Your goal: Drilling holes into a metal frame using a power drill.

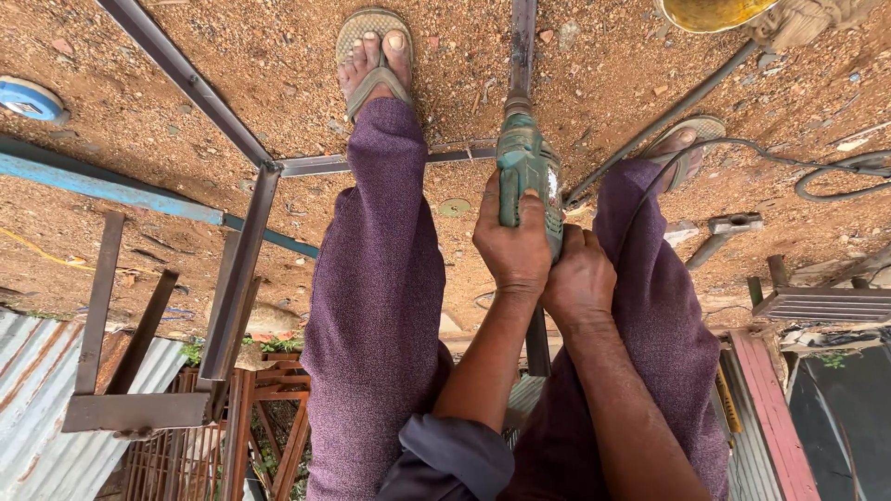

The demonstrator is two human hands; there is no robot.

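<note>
A green electric drill [526, 176] is gripped tight by the left hand [512, 249] and, just beside it, the right hand [579, 283], its tip set on a metal frame bar [522, 42] between the feet, so a steady downward push seems needed.

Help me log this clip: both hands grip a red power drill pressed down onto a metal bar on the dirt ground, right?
Not quite: the power drill is green, not red. The head view shows the left hand and right hand both gripping it, pressed down onto the metal bar on the dirt ground.
</note>
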